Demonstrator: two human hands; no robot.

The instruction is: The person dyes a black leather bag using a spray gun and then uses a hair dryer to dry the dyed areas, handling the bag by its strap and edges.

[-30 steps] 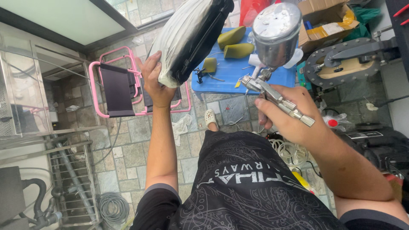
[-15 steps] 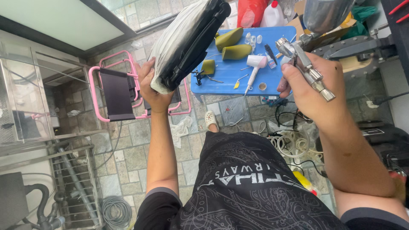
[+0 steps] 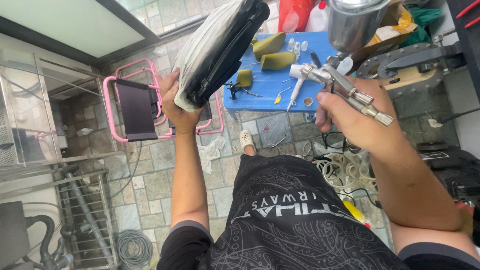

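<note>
The left hand [image 3: 179,107] grips a black, partly wrapped panel [image 3: 220,47] by its lower edge, tilted up and clear of the body, while the right hand [image 3: 350,117] is closed around a spray gun [image 3: 340,75], cup uppermost, above the blue table [image 3: 280,85].
</note>
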